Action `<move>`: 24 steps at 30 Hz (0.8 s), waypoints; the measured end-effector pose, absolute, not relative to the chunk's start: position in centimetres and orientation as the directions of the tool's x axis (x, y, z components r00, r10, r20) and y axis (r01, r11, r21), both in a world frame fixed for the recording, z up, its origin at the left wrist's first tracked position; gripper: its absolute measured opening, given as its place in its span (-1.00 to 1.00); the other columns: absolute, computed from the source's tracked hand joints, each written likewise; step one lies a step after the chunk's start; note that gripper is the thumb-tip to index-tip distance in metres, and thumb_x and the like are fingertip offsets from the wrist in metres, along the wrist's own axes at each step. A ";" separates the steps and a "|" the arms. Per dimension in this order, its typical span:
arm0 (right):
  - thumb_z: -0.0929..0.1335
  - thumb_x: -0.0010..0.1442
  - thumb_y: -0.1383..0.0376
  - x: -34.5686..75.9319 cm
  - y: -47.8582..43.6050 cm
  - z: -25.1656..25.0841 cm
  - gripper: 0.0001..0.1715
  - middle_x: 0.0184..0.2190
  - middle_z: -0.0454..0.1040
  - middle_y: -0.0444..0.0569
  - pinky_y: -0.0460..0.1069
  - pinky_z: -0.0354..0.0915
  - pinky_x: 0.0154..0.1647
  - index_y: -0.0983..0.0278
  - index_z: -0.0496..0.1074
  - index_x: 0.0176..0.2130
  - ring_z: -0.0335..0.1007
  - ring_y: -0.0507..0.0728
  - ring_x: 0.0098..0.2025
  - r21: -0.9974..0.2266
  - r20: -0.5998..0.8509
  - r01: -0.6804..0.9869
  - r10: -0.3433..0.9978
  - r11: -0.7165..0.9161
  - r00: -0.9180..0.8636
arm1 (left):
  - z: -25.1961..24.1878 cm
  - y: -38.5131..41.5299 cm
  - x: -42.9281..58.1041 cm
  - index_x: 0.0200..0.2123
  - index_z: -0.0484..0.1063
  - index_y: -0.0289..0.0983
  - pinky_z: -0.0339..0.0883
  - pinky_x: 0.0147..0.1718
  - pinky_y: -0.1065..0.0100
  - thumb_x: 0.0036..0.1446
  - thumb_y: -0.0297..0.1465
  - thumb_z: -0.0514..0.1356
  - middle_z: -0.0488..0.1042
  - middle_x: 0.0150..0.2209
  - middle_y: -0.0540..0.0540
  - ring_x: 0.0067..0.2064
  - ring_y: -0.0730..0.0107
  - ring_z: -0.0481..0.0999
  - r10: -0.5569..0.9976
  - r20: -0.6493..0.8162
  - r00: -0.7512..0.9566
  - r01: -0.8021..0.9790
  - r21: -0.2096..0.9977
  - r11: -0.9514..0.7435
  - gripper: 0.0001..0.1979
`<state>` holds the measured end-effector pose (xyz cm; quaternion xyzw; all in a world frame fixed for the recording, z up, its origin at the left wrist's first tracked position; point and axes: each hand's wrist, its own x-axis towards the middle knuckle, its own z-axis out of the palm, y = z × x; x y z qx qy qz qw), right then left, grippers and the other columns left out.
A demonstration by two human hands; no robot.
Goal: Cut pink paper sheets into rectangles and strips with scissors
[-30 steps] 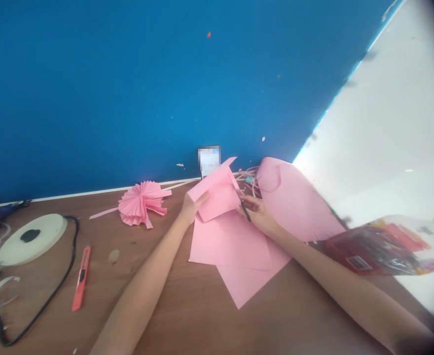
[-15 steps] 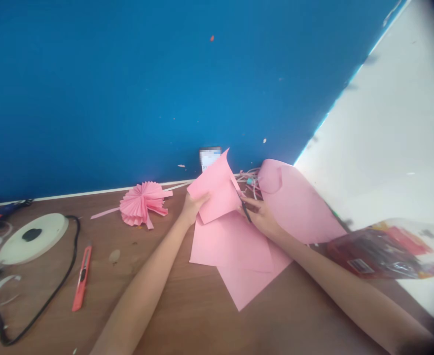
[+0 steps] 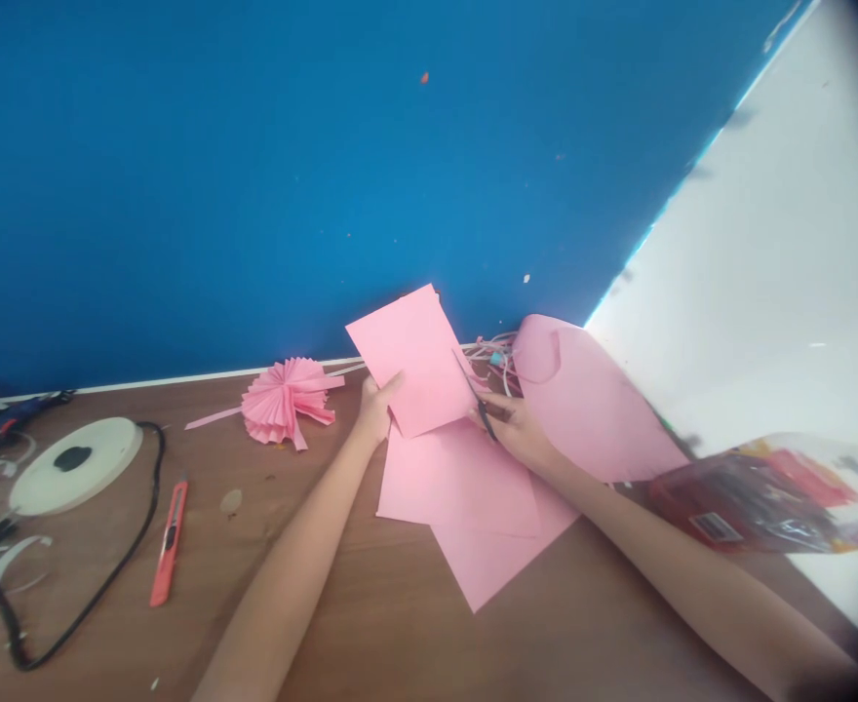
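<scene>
Pink paper sheet (image 3: 410,356) is held up over the desk (image 3: 370,624), far centre. I see the left hand (image 3: 377,408) pinching its lower left edge, thumb in front. The right hand (image 3: 513,426) grips dark scissors (image 3: 486,419), a blade across the sheet's right edge. Loose pink sheets (image 3: 458,483) lie below, nearer me. Left: pleated rosette (image 3: 279,402); nearer, red cutter (image 3: 166,556).

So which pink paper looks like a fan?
The pleated one left of the left hand; the held sheet and sheets beneath look flat, and the rightmost sheet just curls.
</scene>
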<state>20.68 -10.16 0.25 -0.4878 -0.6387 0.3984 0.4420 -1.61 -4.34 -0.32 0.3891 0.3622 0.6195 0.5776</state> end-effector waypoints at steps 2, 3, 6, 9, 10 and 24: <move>0.38 0.06 0.17 20.6 -10.1 0.2 -0.55 -0.40 0.51 -0.05 -0.04 0.27 -0.53 0.25 0.51 -0.05 0.34 0.10 -0.47 -0.943 0.170 0.261 0.974 0.205 -0.153 | -0.3 -4.2 -1.6 -0.22 0.49 -0.38 0.39 -0.09 0.13 -0.20 -0.19 0.39 0.55 -0.15 -0.26 -0.12 0.07 0.54 0.995 0.033 -0.091 -0.426 0.902 -0.069 -0.51; 0.38 0.06 0.17 20.6 -10.1 0.1 -0.54 -0.39 0.51 -0.05 -0.03 0.28 -0.52 0.25 0.51 -0.04 0.35 0.11 -0.46 -0.946 0.165 0.254 0.974 0.201 -0.159 | -0.3 -4.2 -1.6 -0.22 0.50 -0.39 0.40 -0.10 0.13 -0.20 -0.17 0.39 0.55 -0.16 -0.27 -0.13 0.07 0.55 0.992 0.022 -0.126 -0.414 0.907 -0.073 -0.50; 0.38 0.06 0.16 20.4 -10.0 0.1 -0.53 -0.41 0.51 -0.06 -0.01 0.30 -0.49 0.25 0.50 -0.03 0.34 0.10 -0.48 -0.953 0.156 0.239 0.978 0.186 -0.138 | -0.1 -4.4 -1.4 -0.22 0.50 -0.42 0.40 -0.08 0.13 -0.21 -0.15 0.39 0.55 -0.19 -0.28 -0.13 0.08 0.54 0.978 0.015 -0.206 -0.365 0.927 -0.091 -0.47; 0.40 0.02 0.17 20.4 -10.0 0.0 -0.52 -0.44 0.49 -0.07 -0.02 0.29 -0.49 0.28 0.51 -0.05 0.31 0.08 -0.50 -0.961 0.148 0.221 0.983 0.169 -0.111 | 0.1 -4.6 -1.2 -0.24 0.52 -0.44 0.39 -0.07 0.10 -0.25 -0.18 0.41 0.55 -0.17 -0.30 -0.11 0.06 0.54 0.981 0.016 -0.195 -0.311 0.947 -0.078 -0.47; 0.41 0.01 0.17 20.5 -10.0 0.0 -0.52 -0.44 0.49 -0.07 -0.02 0.28 -0.49 0.28 0.51 -0.06 0.31 0.07 -0.50 -0.963 0.142 0.215 0.984 0.163 -0.109 | 0.2 -4.6 -1.2 -0.25 0.52 -0.44 0.39 -0.06 0.08 -0.26 -0.20 0.42 0.54 -0.16 -0.31 -0.11 0.05 0.54 0.983 0.015 -0.185 -0.294 0.953 -0.070 -0.48; 0.42 -0.02 0.13 20.1 -9.7 0.5 -0.50 -0.38 0.51 -0.02 -0.03 0.31 -0.39 0.33 0.47 -0.10 0.39 0.11 -0.37 -0.982 0.093 0.156 0.990 0.110 -0.110 | -0.3 -3.8 -1.3 -0.26 0.53 -0.44 0.37 -0.02 0.04 -0.39 -0.28 0.47 0.54 -0.14 -0.31 -0.09 0.01 0.52 0.996 -0.038 -0.078 -0.324 0.946 0.010 -0.45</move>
